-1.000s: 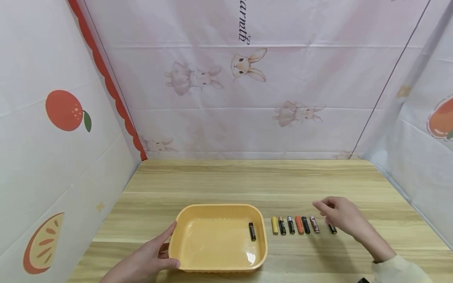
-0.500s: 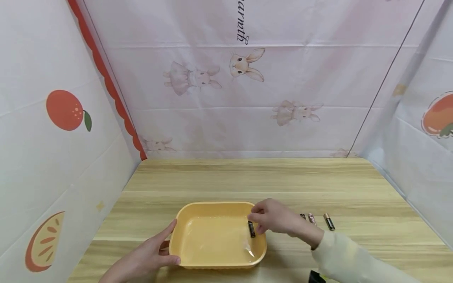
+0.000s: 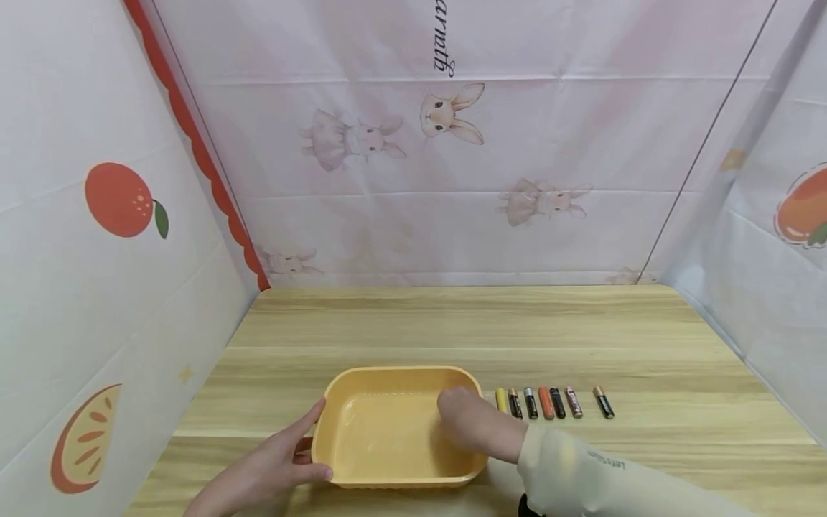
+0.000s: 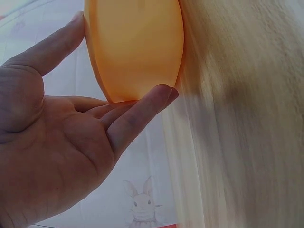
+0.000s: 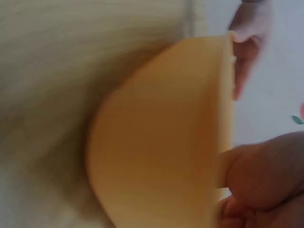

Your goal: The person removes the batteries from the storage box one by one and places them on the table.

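A yellow plastic basin [image 3: 381, 438] stands near the front of the wooden table. My left hand [image 3: 278, 452] holds its left end, the thumb on one side and the fingers along the wall; the left wrist view shows this end of the basin [image 4: 137, 52] up close. My right hand [image 3: 474, 424] reaches over the right rim into the basin and is blurred. Its fingers are hidden behind the rim in the right wrist view, so what they hold cannot be seen. To the right, a row of batteries holds an orange one [image 3: 546, 403] and a pink one [image 3: 573, 402].
A copper-topped black battery [image 3: 604, 403] lies apart at the right end of the row. The wooden table [image 3: 413, 323] extends behind the basin to a fabric backdrop [image 3: 362, 237] printed with rabbits. Fabric walls with fruit prints flank both sides.
My right hand has moved left from beside the lone battery into the basin. A black battery seen in the basin earlier is now hidden from view. My left hand stays on the basin.
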`<move>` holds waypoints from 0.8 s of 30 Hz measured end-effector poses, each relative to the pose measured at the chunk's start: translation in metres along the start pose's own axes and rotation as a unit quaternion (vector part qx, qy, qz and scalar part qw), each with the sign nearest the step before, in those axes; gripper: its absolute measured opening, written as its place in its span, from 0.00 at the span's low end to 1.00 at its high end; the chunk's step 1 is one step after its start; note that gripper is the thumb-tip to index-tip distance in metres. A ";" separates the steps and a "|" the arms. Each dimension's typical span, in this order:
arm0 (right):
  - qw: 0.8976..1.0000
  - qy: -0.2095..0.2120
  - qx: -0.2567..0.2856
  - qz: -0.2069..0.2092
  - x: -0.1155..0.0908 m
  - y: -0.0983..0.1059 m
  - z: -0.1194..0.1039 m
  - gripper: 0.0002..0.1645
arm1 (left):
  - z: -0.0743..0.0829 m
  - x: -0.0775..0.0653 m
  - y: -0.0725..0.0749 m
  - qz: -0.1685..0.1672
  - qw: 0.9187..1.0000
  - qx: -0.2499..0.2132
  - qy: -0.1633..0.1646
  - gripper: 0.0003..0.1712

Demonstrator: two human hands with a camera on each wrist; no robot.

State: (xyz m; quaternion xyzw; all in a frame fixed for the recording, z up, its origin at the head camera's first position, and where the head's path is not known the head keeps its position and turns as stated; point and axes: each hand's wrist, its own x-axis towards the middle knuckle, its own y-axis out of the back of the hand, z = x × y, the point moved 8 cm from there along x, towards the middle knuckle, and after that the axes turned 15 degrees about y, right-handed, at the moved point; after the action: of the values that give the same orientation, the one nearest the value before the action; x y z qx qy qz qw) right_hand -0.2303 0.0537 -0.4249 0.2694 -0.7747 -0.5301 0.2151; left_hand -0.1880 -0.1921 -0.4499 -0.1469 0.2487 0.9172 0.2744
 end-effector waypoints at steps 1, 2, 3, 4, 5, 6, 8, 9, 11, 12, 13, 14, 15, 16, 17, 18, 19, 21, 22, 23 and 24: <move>1.000 0.006 -0.013 0.004 0.001 -0.003 -0.001 0.12 | 0.000 0.000 0.000 0.001 1.000 0.002 -0.002 0.64; 0.999 0.013 -0.029 0.011 0.003 -0.005 -0.002 0.14 | 0.000 0.001 0.000 0.000 1.000 0.003 -0.004 0.64; 0.999 0.016 -0.034 0.015 0.005 -0.007 -0.002 0.15 | 0.000 0.001 0.000 0.000 1.000 0.003 -0.004 0.64; 0.999 0.020 -0.039 0.019 0.006 -0.009 -0.002 0.16 | 0.000 0.001 0.000 -0.001 1.000 0.003 -0.005 0.64; 0.999 0.022 -0.042 0.022 0.008 -0.010 -0.002 0.17 | 0.000 0.002 0.000 -0.001 1.000 0.003 -0.004 0.64; 0.999 0.024 -0.040 0.024 0.010 -0.012 -0.001 0.18 | 0.000 0.002 0.000 -0.002 1.000 0.003 -0.005 0.64; 0.999 0.021 -0.033 0.022 0.013 -0.015 0.001 0.17 | -0.001 0.002 0.000 -0.003 1.000 0.001 -0.002 0.65; 0.999 0.019 -0.028 0.020 0.014 -0.016 0.002 0.16 | -0.001 0.002 -0.001 -0.003 1.000 0.001 0.001 0.65; 1.000 0.010 -0.009 0.012 0.016 -0.019 0.006 0.16 | -0.001 0.002 -0.001 -0.003 1.000 0.001 0.002 0.65; 1.000 0.005 0.008 0.007 0.016 -0.020 0.008 0.15 | -0.001 0.002 -0.001 -0.003 1.000 0.001 0.003 0.65; 1.000 0.003 0.023 0.003 0.017 -0.021 0.010 0.15 | -0.001 0.001 -0.001 -0.002 1.000 0.001 0.004 0.65; 0.999 0.007 0.038 0.001 0.017 -0.021 0.011 0.15 | -0.001 0.001 -0.001 0.000 1.000 0.003 0.004 0.65; 0.998 0.013 0.056 -0.001 0.018 -0.022 0.011 0.14 | -0.001 0.001 0.000 0.002 1.000 0.004 0.004 0.65; 0.997 0.024 0.079 -0.002 0.019 -0.021 0.011 0.13 | 0.000 0.001 0.000 0.003 1.000 0.003 0.003 0.65; 0.994 0.039 0.103 -0.002 0.020 -0.021 0.010 0.12 | 0.000 0.001 0.000 0.004 1.000 0.002 0.003 0.65; 0.990 0.056 0.127 -0.002 0.020 -0.020 0.009 0.10 | 0.000 0.001 0.000 0.004 1.000 0.000 0.005 0.65; 0.986 0.074 0.151 -0.003 0.021 -0.019 0.008 0.08 | 0.000 0.001 0.001 0.004 1.000 -0.001 0.005 0.65; 0.971 0.104 0.215 -0.006 0.022 -0.017 0.005 0.04 | 0.000 0.001 0.000 0.002 1.000 -0.003 0.000 0.65; 0.962 0.113 0.249 -0.009 0.021 -0.016 0.004 0.04 | 0.000 0.001 0.000 0.000 1.000 -0.003 -0.002 0.65; 0.952 0.121 0.283 -0.010 0.021 -0.015 0.003 0.02 | 0.000 0.001 0.000 -0.001 1.000 -0.004 -0.004 0.64; 0.940 0.122 0.317 -0.011 0.019 -0.013 0.003 0.02 | 0.000 0.001 0.000 -0.001 1.000 -0.002 -0.007 0.64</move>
State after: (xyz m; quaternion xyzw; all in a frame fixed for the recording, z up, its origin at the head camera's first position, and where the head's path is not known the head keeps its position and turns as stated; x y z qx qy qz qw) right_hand -0.2444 0.0392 -0.4370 0.3954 -0.8673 -0.2220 0.2056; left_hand -0.1884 -0.1914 -0.4503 -0.1418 0.2447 0.9185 0.2764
